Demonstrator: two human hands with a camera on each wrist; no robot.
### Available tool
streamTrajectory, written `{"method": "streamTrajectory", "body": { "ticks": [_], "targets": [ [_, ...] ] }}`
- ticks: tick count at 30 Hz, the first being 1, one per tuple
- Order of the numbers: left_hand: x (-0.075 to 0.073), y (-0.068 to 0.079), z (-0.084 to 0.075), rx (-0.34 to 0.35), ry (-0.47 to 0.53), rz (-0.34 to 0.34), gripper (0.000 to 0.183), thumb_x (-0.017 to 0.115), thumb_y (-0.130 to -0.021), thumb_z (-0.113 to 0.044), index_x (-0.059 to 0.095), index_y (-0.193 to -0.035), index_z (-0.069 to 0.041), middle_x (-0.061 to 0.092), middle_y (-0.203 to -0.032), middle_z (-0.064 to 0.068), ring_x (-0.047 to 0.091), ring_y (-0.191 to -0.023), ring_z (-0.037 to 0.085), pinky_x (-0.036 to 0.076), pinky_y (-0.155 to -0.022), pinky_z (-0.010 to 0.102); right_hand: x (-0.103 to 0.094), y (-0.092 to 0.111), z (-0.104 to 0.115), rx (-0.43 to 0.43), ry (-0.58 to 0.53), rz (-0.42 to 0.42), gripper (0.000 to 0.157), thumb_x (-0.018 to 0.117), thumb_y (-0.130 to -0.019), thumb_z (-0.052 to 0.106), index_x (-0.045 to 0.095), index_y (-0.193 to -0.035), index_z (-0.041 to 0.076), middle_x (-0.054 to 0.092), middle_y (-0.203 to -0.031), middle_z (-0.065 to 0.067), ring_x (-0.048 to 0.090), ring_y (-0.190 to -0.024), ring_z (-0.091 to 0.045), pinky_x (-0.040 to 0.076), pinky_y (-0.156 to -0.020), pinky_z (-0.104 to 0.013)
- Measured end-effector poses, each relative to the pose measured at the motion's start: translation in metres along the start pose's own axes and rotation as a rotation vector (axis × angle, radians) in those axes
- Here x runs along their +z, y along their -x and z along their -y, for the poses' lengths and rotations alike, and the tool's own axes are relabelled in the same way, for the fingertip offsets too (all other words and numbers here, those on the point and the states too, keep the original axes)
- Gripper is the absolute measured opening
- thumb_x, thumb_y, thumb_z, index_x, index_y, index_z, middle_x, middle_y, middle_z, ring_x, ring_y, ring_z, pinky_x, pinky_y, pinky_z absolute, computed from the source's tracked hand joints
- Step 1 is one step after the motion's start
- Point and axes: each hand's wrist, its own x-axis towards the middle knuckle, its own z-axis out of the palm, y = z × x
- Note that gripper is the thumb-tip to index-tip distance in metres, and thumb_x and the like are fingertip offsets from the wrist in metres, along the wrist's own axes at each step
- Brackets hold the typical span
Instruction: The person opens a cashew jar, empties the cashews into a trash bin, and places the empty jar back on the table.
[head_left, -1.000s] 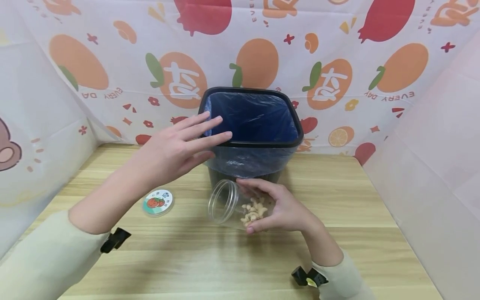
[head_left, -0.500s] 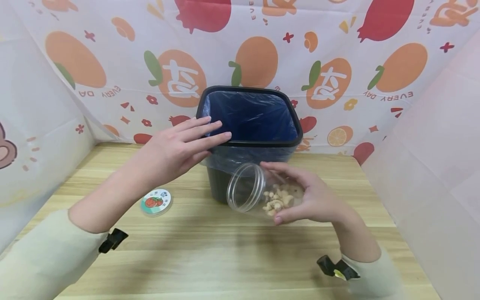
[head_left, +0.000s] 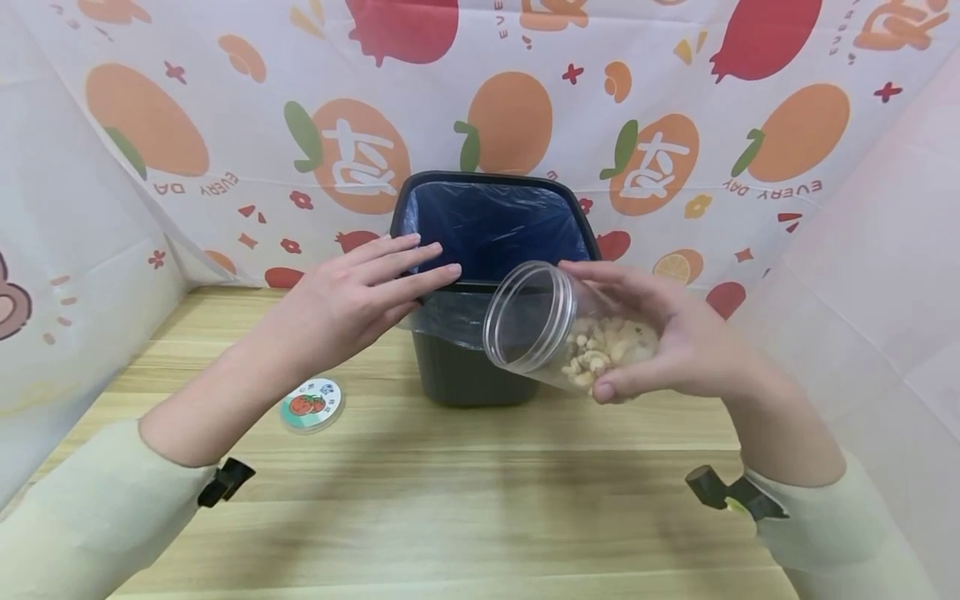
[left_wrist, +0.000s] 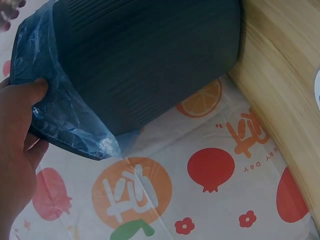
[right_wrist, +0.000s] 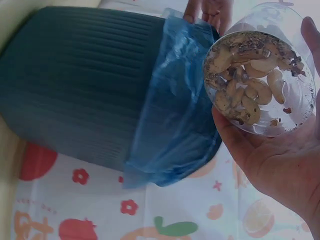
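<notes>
In the head view my right hand (head_left: 667,342) grips a clear plastic jar (head_left: 528,321), tilted on its side with its open mouth toward the left. Cashews (head_left: 600,350) lie in its lower part. The right wrist view shows the jar's bottom, with cashews (right_wrist: 252,95) and dark crumbs against it. A dark trash bin (head_left: 472,375) with a clear liner (head_left: 450,317) folded over its rim stands behind the jar. My left hand (head_left: 352,292) holds the bin's near left rim, thumb on the liner outside and fingers over the edge. The jar's mouth is before the near right rim.
A round lid (head_left: 313,405) with a tomato picture lies on the wooden table (head_left: 420,508), left of the bin. Fruit-printed cloth (head_left: 247,150) rises behind the bin, and pale cloth walls flank both sides.
My right hand has raised the jar of cashews and carried it rightward, from low in front of the bin up to rim height. The left hand has hardly moved.
</notes>
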Motion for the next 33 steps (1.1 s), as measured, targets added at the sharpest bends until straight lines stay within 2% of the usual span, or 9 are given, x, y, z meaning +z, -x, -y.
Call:
{"method": "streamTrajectory", "body": {
  "ticks": [2,7,10,18,24,33],
  "targets": [
    [0.0,0.0,0.0,-0.001,0.004,-0.005,0.066,0.082,-0.076,0.003,0.064,-0.136,-0.02,0.066,-0.131,0.012,0.06,-0.124,0.034,0.049,-0.101,0.05,-0.005,-0.005,0.003,-0.026,-0.044,0.011,0.098,0.088,-0.063,-0.008,0.047,-0.149,0.014,0.053,-0.147,-0.007,0.052,-0.132,-0.022,0.051,-0.098,-0.026],
    [0.001,0.001,0.0,-0.007,0.005,-0.002,0.066,0.081,-0.077,0.002,0.063,-0.137,-0.021,0.065,-0.132,0.011,0.059,-0.126,0.033,0.049,-0.101,0.05,-0.017,-0.017,0.005,-0.045,-0.129,0.029,0.095,0.083,-0.064,-0.015,0.047,-0.148,0.01,0.056,-0.144,-0.013,0.054,-0.132,-0.027,0.048,-0.104,-0.032],
    [0.001,0.001,-0.001,-0.01,0.003,-0.006,0.067,0.082,-0.077,0.003,0.063,-0.137,-0.021,0.066,-0.132,0.011,0.059,-0.125,0.033,0.049,-0.1,0.05,-0.025,-0.023,0.004,-0.03,-0.148,0.034,0.093,0.082,-0.067,-0.015,0.046,-0.148,0.01,0.056,-0.144,-0.011,0.058,-0.126,-0.028,0.05,-0.101,-0.031],
    [0.0,0.001,0.0,-0.008,-0.026,0.014,0.061,0.079,-0.081,0.001,0.064,-0.136,-0.02,0.065,-0.132,0.012,0.059,-0.125,0.034,0.049,-0.102,0.049,-0.05,-0.04,0.006,-0.02,-0.158,0.032,0.087,0.076,-0.072,-0.018,0.046,-0.148,0.009,0.061,-0.137,-0.012,0.061,-0.121,-0.028,0.046,-0.105,-0.027],
    [0.0,0.002,0.0,-0.014,-0.009,0.003,0.064,0.08,-0.079,0.003,0.063,-0.136,-0.02,0.065,-0.132,0.013,0.059,-0.125,0.035,0.049,-0.101,0.05,-0.067,-0.055,0.01,0.045,-0.05,0.041,0.083,0.077,-0.076,-0.01,0.046,-0.149,0.013,0.064,-0.131,-0.013,0.059,-0.121,-0.032,0.049,-0.099,-0.026],
    [0.003,0.002,0.001,-0.007,-0.019,0.008,0.062,0.08,-0.08,0.002,0.064,-0.136,-0.019,0.065,-0.131,0.013,0.059,-0.125,0.034,0.048,-0.102,0.05,-0.084,-0.077,0.011,0.157,0.144,0.073,0.08,0.081,-0.08,0.002,0.046,-0.149,0.024,0.062,-0.133,-0.013,0.061,-0.12,-0.023,0.058,-0.083,-0.028]
  ]
}}
